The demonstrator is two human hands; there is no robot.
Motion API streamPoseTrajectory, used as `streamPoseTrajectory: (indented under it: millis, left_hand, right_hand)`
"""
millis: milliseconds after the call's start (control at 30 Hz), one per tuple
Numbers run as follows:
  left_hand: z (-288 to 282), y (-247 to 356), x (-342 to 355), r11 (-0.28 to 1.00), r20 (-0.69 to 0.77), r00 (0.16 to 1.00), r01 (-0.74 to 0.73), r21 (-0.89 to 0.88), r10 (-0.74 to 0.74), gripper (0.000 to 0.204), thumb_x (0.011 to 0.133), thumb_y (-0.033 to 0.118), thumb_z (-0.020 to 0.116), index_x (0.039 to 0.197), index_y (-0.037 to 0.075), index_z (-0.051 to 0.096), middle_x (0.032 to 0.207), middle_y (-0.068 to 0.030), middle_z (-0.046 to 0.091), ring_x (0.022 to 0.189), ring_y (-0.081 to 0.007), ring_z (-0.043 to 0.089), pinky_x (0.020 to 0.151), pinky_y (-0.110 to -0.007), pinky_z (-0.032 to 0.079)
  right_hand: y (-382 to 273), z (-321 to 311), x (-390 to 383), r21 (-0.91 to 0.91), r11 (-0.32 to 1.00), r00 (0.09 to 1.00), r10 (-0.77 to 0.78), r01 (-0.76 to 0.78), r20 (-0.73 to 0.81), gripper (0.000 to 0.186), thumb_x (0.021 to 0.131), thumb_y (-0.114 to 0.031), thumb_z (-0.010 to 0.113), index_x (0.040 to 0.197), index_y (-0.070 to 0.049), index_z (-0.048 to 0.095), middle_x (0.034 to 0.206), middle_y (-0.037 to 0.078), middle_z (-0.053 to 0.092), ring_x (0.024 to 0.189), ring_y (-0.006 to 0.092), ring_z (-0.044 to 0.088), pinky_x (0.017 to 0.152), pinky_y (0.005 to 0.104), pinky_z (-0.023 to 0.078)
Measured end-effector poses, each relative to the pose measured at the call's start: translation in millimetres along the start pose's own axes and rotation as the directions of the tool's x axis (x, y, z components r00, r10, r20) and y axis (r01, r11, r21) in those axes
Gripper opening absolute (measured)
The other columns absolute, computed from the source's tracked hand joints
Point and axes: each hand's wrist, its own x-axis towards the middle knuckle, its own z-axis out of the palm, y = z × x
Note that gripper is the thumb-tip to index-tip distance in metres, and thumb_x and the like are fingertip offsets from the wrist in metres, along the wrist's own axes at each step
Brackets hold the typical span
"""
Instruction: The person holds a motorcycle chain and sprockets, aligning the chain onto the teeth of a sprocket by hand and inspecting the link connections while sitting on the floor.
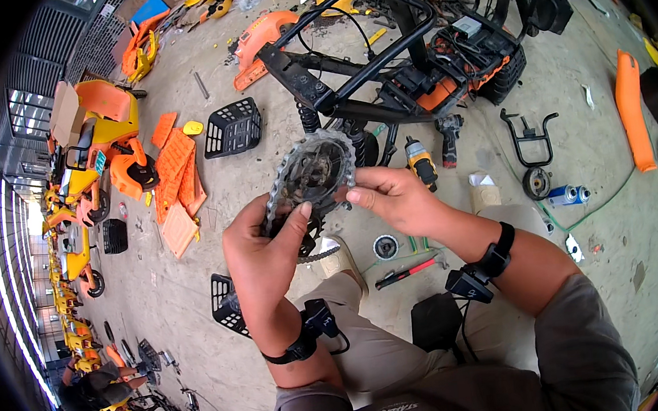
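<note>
Near the middle of the frame, a round, greasy metal part [315, 166] with a chain-like toothed rim is held up, tilted, above the concrete floor [493, 203]. The left hand [264, 237] grips its lower left edge, thumb across the front and fingers behind. At its right edge, the right hand [391, 196] pinches the rim between thumb and fingers. Just below the part, a short run of chain [319, 256] shows beside the left hand.

Behind it, in the upper centre and upper right, stands a stripped black vehicle frame [387, 67]. Right of centre, a yellow-and-black drill [421, 163] lies near a dark power tool [449, 138]. Lower down, a small toothed wheel [385, 247] lies near a hammer [411, 271] with a red-and-black handle. Toward the right are a black bracket [532, 141] and two blue cans [568, 195]. At upper left, a black basket [233, 128] sits beside orange panels [177, 168]; yellow-and-orange scooters line the left side, and another person [95, 392] bends at lower left.
</note>
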Motion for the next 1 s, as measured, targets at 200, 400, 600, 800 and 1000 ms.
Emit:
streamPoseTrajectory:
  millis: [200,400,600,800,1000]
  left_hand:
    - [2,-2,1,0.998,-0.057,0.998,0.005,-0.069,-0.009,0.016,0.080,0.004,0.073,0.087,-0.006,0.063,0.068,0.0020,0.058,0.060,-0.0025,0.048,0.052,-0.018,0.040]
    - [6,0,4,0.996,-0.106,0.992,-0.069,-0.050,0.063,0.014,0.080,0.003,0.072,0.087,-0.005,0.064,0.072,0.0003,0.062,0.062,-0.0031,0.051,0.055,-0.018,0.042]
    - [9,-1,9,0.992,-0.130,0.987,-0.101,-0.078,0.090,0.014,0.081,0.004,0.072,0.089,-0.005,0.065,0.074,-0.0014,0.063,0.064,-0.0041,0.054,0.057,-0.019,0.045]
    - [14,1,10,0.981,-0.145,0.984,-0.122,-0.152,0.100,0.016,0.081,0.004,0.072,0.092,-0.005,0.064,0.077,-0.0030,0.065,0.067,-0.0057,0.057,0.061,-0.020,0.048]
    - [14,0,10,0.981,-0.171,0.982,-0.113,-0.158,0.086,0.016,0.081,0.003,0.072,0.093,-0.005,0.064,0.079,-0.0035,0.065,0.068,-0.0059,0.057,0.062,-0.020,0.048]
  right_hand:
    - [12,19,3,0.295,0.955,0.999,-0.027,0.032,-0.022,0.025,0.094,-0.010,0.055,0.114,0.005,0.057,0.107,0.009,0.064,0.103,0.0156,0.059,0.090,0.0299,0.046]
    - [16,31,0,0.143,0.986,0.996,-0.081,0.086,-0.044,0.030,0.096,-0.014,0.052,0.123,0.001,0.055,0.107,0.005,0.064,0.099,0.0086,0.055,0.087,0.0253,0.044]
    - [14,39,-1,-0.018,0.992,0.989,-0.123,0.122,-0.080,0.032,0.098,-0.014,0.050,0.126,0.001,0.052,0.102,0.008,0.064,0.093,0.0078,0.053,0.083,0.0248,0.044]
    - [21,40,2,0.022,0.990,0.988,-0.136,0.138,-0.069,0.032,0.096,-0.012,0.051,0.127,-0.002,0.052,0.100,0.009,0.064,0.090,0.0086,0.052,0.081,0.0258,0.045]
    - [23,40,4,0.152,0.987,0.999,0.040,-0.043,0.024,0.027,0.098,-0.008,0.048,0.121,0.003,0.052,0.097,0.001,0.058,0.092,0.0056,0.050,0.082,0.0237,0.043]
